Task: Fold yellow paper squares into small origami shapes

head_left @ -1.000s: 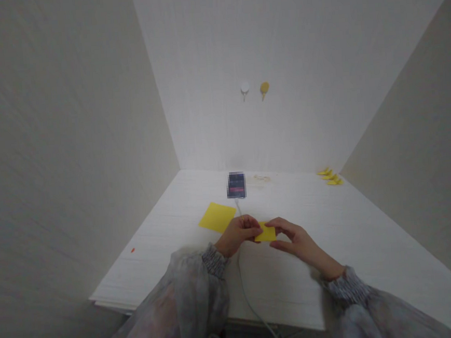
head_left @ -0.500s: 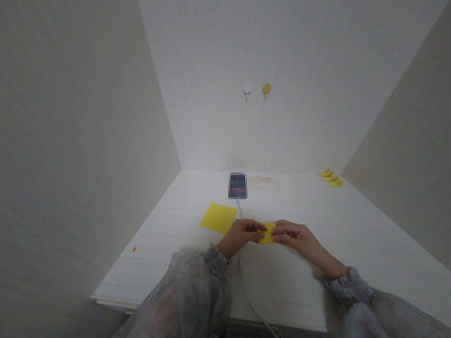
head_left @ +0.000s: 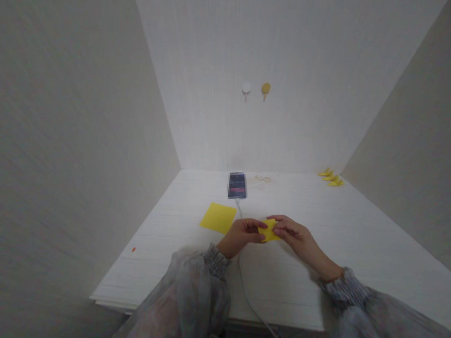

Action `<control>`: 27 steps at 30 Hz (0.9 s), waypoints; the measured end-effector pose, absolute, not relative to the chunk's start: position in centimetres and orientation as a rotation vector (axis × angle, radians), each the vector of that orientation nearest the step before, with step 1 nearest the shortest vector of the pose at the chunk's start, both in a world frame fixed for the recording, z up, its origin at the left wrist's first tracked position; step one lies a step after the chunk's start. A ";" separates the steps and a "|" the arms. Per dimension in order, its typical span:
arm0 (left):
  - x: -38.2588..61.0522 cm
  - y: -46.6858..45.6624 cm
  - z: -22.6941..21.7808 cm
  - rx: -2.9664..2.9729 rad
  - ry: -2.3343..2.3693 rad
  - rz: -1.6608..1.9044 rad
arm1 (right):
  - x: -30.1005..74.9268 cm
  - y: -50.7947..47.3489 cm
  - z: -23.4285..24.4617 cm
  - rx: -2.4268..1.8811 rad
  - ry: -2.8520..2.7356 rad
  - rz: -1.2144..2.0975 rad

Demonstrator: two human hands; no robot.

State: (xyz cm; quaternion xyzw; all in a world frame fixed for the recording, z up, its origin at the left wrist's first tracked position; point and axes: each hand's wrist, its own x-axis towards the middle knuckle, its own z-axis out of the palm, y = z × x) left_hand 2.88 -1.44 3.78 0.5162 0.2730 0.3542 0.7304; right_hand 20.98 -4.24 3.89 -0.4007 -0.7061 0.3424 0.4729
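Yellow paper piece (head_left: 268, 231) at lower centre of frame is pinched in the grip of left hand (head_left: 241, 236) and right hand (head_left: 296, 235), apparently part-folded; several shaped yellow pieces (head_left: 334, 183) rest on worktop (head_left: 184, 193) at right, while one yellow sheet (head_left: 217, 217) left of centre lies flat, seemingly unworked.

1. Small yellow piece (head_left: 270, 231): matt paper by its look.
2. Yellow sheet (head_left: 217, 217) at left: smooth, matt paper.
3. Tabletop (head_left: 298, 197): wood-like streaks, faint sheen.
4. Sleeves (head_left: 193, 283): thin, sheer cloth; cuffs (head_left: 216, 261) gathered, rough.
5. Far wall (head_left: 209, 61): matt, finely streaked.
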 end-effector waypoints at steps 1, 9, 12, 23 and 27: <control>2.9 -1.4 3.7 1.131 0.590 0.780 | 20.9 -4.3 3.9 -0.996 -1.726 0.831; 2.8 -1.5 3.6 1.158 0.573 0.787 | 20.0 -4.3 3.4 -1.125 -1.642 0.889; 2.8 -1.5 3.5 1.205 0.590 0.790 | 19.9 -4.3 3.1 -1.200 -1.640 0.882; 2.7 -1.4 3.3 1.291 0.629 0.776 | 19.3 -4.9 3.8 -1.381 -1.651 0.718; 2.8 -1.7 3.6 1.343 0.699 0.805 | 19.2 -4.9 3.9 -1.384 -1.633 0.724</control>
